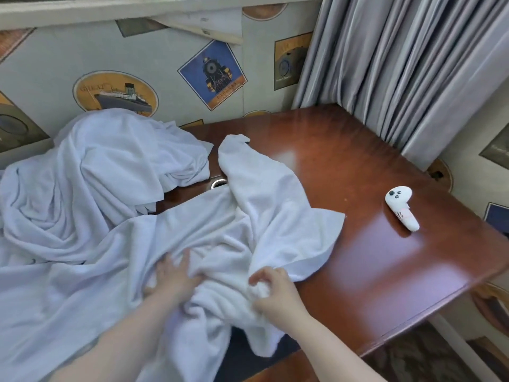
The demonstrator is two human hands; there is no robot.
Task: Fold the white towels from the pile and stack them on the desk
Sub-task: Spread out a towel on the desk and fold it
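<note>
On the polished bench (344,188), near its front edge, the crumpled white towel (261,210) is pinned by the left hand (176,279), fingers spread, while the right hand (272,290) pinches a bunched edge, seemingly to find a corner.

You are facing wall panels bearing words: "GREAT" is showing on the ship emblem (115,92), and "EXPRESS" on the blue locomotive poster (212,74).

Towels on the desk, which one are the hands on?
The near towel, spread across the desk's front edge. Right hand pinches it, left hand presses it. The heaped pile behind lies untouched.
</note>
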